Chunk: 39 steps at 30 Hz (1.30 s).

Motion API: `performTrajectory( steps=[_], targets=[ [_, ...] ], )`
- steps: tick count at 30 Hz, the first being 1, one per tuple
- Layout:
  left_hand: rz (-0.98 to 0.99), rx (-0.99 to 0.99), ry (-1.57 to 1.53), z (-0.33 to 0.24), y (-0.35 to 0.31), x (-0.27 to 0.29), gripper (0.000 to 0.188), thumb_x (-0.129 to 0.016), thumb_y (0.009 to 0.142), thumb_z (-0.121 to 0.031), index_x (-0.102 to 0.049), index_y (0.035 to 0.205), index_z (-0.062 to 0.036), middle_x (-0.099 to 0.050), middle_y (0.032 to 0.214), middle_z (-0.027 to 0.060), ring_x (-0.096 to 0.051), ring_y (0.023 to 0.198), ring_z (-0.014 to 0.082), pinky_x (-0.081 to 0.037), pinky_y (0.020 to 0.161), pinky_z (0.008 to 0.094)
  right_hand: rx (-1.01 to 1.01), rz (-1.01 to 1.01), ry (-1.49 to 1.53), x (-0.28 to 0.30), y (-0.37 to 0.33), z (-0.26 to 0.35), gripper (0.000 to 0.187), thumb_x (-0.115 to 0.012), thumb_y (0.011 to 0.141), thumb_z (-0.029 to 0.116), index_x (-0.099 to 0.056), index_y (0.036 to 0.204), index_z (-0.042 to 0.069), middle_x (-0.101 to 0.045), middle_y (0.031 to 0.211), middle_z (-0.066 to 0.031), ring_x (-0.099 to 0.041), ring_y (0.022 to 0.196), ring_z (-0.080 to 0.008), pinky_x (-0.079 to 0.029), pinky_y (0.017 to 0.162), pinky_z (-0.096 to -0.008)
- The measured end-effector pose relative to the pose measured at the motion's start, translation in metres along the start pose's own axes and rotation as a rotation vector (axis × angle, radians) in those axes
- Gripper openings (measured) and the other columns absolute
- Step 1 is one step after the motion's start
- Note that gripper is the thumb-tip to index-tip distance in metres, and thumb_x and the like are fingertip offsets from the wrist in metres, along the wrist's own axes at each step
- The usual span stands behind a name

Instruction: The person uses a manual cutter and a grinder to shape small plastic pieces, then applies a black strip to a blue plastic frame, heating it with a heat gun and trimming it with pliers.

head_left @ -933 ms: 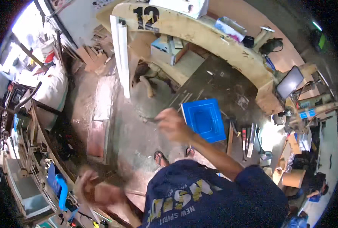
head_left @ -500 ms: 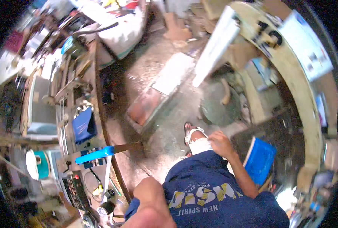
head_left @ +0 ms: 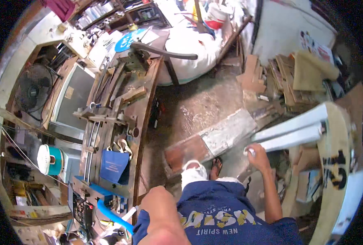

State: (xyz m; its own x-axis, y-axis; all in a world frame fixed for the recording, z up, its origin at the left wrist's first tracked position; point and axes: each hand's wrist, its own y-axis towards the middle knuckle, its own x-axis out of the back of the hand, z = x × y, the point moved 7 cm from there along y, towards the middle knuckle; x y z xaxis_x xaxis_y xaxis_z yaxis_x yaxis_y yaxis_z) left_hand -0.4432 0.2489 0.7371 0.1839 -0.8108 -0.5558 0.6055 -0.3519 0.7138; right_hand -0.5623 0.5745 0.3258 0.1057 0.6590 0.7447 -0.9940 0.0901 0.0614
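Observation:
My right hand (head_left: 258,157) reaches out to the right of my dark blue shirt (head_left: 226,212), and its fingers curl on the near end of the lower of two long white bars (head_left: 295,132). Both bars lie against a curved wooden frame (head_left: 332,163) at the right. My left arm (head_left: 159,210) is bent low in the view beside a wooden workbench (head_left: 116,122). Its hand is hidden, close to a blue-handled tool (head_left: 111,215) at the bench's near end. My sandalled foot (head_left: 216,165) stands on the concrete floor.
A flat board, part red and part grey (head_left: 212,143), lies on the floor in front of my feet. The workbench carries a vise (head_left: 138,57), clamps and a blue bag (head_left: 114,165). Wood offcuts (head_left: 287,77) are piled at the back right, with a fan (head_left: 32,90) far left.
The view has swung, bringing the workbench to the left. My right hand has gone from beside a blue crate to the end of the white bars. The left arm stays low.

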Motion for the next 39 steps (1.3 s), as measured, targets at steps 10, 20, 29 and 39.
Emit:
performTrajectory(
  steps=[10, 20, 29, 39],
  targets=[
    [0.477, 0.240, 0.174, 0.157, -0.134, -0.047, 0.042, -0.053, 0.099, -0.036, -0.059, 0.129, -0.0070, -0.052, 0.130, 0.0120, -0.042, 0.123, 0.0250, -0.032, 0.097, 0.0430, 0.242, 0.138, 0.189, -0.022, 0.263, 0.097, 0.018, -0.064, 0.078, 0.001, -0.067, 0.095, 0.003, -0.067, 0.099, -0.0163, -0.065, 0.099, -0.0343, -0.051, 0.090, -0.0401],
    [0.401, 0.392, 0.444, 0.564, -0.468, 0.094, 0.043, -0.045, 0.099, -0.038, -0.061, 0.117, -0.0021, -0.063, 0.116, 0.0154, -0.061, 0.105, 0.0263, -0.045, 0.101, 0.0406, 0.316, -0.005, 0.184, -0.076, 0.538, 0.197, 0.033, -0.077, 0.078, 0.012, -0.065, 0.107, 0.004, -0.065, 0.103, -0.0157, -0.065, 0.100, -0.0330, -0.052, 0.087, -0.0394],
    [2.006, 1.434, 0.277, 0.795, -0.928, 0.240, 0.031, -0.078, 0.077, -0.028, -0.073, 0.091, -0.0011, -0.071, 0.086, 0.0205, -0.070, 0.079, 0.0351, -0.055, 0.074, 0.0423, 0.000, 0.424, -0.106, -0.181, 0.658, 0.178, 0.055, -0.073, 0.078, 0.058, -0.071, 0.101, 0.008, -0.070, 0.090, -0.0153, -0.068, 0.083, -0.0363, -0.054, 0.075, -0.0444],
    [1.733, 1.413, 0.195, 0.758, -1.000, 0.254, 0.029, -0.077, 0.076, -0.027, -0.066, 0.080, -0.0013, -0.064, 0.080, 0.0248, -0.064, 0.079, 0.0429, -0.050, 0.070, 0.0473, -0.011, 0.396, -0.109, -0.191, 0.660, 0.159, 0.058, -0.083, 0.063, 0.051, -0.069, 0.095, 0.005, -0.068, 0.082, -0.0135, -0.067, 0.078, -0.0338, -0.052, 0.070, -0.0417]
  ],
)
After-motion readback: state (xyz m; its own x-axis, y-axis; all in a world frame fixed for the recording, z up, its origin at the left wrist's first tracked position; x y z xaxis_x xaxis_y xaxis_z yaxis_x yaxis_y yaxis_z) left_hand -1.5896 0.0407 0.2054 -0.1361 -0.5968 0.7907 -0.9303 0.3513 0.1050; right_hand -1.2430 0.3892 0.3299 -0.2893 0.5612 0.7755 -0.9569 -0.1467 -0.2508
